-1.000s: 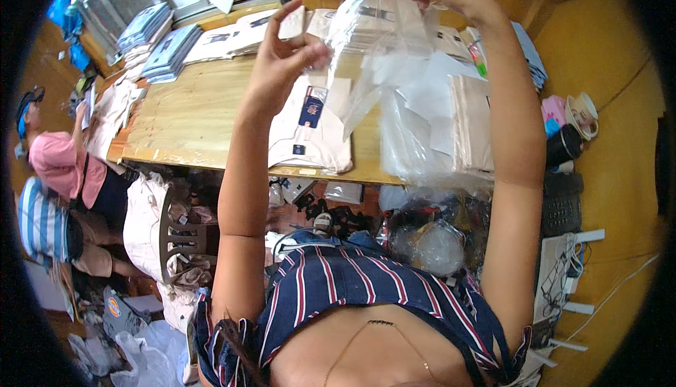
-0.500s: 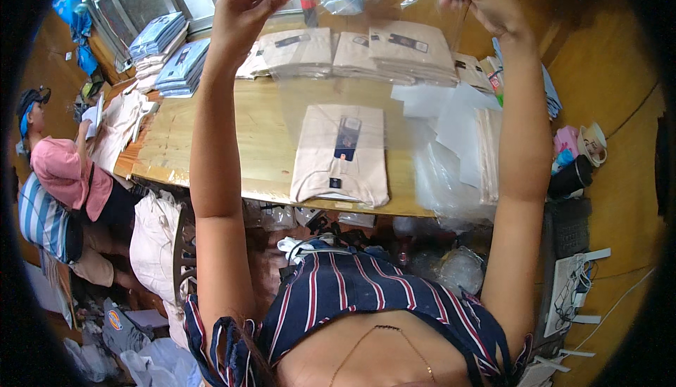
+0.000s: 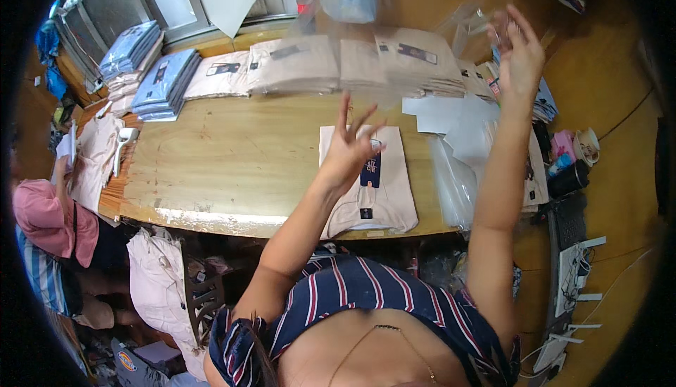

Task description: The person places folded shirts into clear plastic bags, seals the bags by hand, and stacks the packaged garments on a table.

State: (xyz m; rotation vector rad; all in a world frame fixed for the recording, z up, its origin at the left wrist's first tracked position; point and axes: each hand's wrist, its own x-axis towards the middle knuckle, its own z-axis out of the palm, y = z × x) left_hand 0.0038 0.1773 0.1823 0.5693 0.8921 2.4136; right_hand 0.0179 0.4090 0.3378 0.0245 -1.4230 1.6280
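Observation:
My right hand (image 3: 519, 56) is raised at the right, fingers closed on a clear plastic bag (image 3: 465, 24). The bag is smeared by motion and trails left over the stacks at the back. Lower down, my left hand (image 3: 350, 149) hovers with spread fingers and nothing in it. Beneath it, a folded cream T-shirt (image 3: 386, 207) lies at the table's near edge, its collar toward me and a dark hang tag (image 3: 371, 166) on its front. My left hand hides part of the shirt; whether they touch I cannot tell.
Folded cream shirts (image 3: 299, 63) line the back of the wooden table (image 3: 211, 161), with blue shirts (image 3: 165, 84) at the far left. White sheets (image 3: 468, 123) and clear bags (image 3: 454, 183) lie at the right. A person in pink (image 3: 53, 221) is at the left, near a white tape dispenser (image 3: 125, 146).
My left hand has let go of the bag and come down over the shirt, its fingers spreading. My right hand has moved right and slightly down, still with the bag.

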